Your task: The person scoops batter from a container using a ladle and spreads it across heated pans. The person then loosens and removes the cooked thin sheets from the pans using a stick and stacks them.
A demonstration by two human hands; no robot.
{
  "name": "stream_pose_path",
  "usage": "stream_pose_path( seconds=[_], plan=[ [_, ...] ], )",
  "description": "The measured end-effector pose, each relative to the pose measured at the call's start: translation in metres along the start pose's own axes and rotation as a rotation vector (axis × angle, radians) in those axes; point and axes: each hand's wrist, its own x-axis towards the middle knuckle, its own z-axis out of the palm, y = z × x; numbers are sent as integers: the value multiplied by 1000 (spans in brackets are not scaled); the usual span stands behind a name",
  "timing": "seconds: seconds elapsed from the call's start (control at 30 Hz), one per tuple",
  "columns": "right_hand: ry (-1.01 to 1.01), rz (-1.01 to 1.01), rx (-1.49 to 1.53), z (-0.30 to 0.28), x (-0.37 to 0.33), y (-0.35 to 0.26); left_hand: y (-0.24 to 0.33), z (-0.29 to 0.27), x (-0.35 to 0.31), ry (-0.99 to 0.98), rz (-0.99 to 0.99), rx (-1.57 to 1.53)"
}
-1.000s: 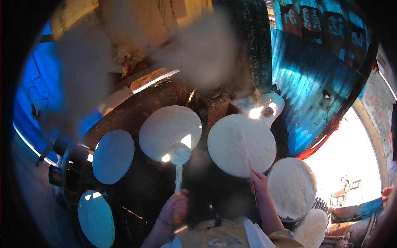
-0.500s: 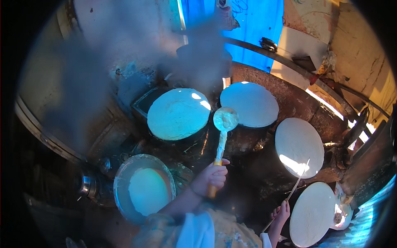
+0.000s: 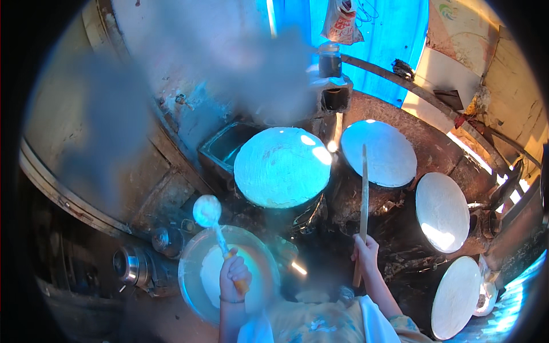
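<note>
My left hand [image 3: 235, 274] is closed round the yellow handle of a ladle [image 3: 207, 211], whose round bowl is coated in pale batter. The ladle is raised over the left side of a wide bowl [image 3: 269, 257] holding white batter. My right hand [image 3: 365, 251] grips a long, thin, flat wooden stick [image 3: 364, 200] that points away from me. Its tip overlaps in view a round, pale-covered griddle [image 3: 383, 151] at the back; I cannot tell whether they touch. A nearer, larger round griddle [image 3: 282, 167], also covered in a pale layer, lies between my hands and beyond them.
Two more pale round griddles [image 3: 442, 211] [image 3: 456, 297] curve round to my right. A dark rectangular tray [image 3: 220, 146] sits behind the large griddle. A metal flask [image 3: 130, 266] lies left of the bowl. A jar [image 3: 330, 60] stands at the back, and steam blurs the upper left.
My left hand has carried the ladle left, from beside the griddles to over the batter bowl. My right hand has swung the stick leftward from the right-hand griddles. The view has shifted.
</note>
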Motion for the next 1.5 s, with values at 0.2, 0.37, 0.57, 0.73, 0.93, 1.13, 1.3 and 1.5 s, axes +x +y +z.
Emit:
stream_pose_path(
  seconds=[0.2, 0.37, 0.57, 0.73, 0.93, 1.13, 1.3, 1.5],
  plan=[
    [-93, -137, -74, 54, 75, -46, 12, -15, -8, -52, 89, -143],
    [85, -1072, -732, 101, 199, -69, 1, 2, -4, -41, 175, -167],
    [169, -1173, -1045, 164, 305, -76, -10, 14, 1, -60, 312, -144],
    [163, -1389, -1090, 191, 405, -19, -29, 28, 4, -17, 448, -138],
    [-213, -752, -968, 209, 364, -84, -30, 23, -5, -28, 581, -161],
    [-173, -1092, -774, 208, 291, -138, -15, 12, -12, -89, 554, -149],
    [-161, -1205, -547, 191, 226, -169, 6, -7, -18, -125, 466, -189],
    [-134, -961, -390, 161, 104, -208, 47, -24, -35, -63, 326, -174]
  ],
)
